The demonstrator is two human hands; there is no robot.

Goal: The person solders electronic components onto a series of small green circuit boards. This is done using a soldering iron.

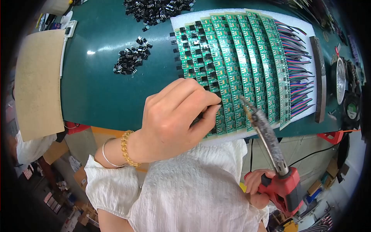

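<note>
My left hand (176, 118) reaches over the near end of the green circuit board strips (243, 65), thumb and forefinger pinched. A dark bit shows between the fingertips, apparently a small black component; most of it is hidden. Similar black components stand in rows on the leftmost strips. In my right hand (256, 188) is the red handle of a soldering gun (284, 185), held below the table edge. Its long metal barrel slants up and left, with the tip over the middle strips, to the right of my left fingertips.
Loose black components lie in a small pile (133, 56) and a larger heap (154, 11). White foam (305, 29) lies under the strips, whose coloured wires (299, 73) run right to a dark bar (319, 79). A brown board (38, 81) is at left, a metal bowl (340, 81) at right.
</note>
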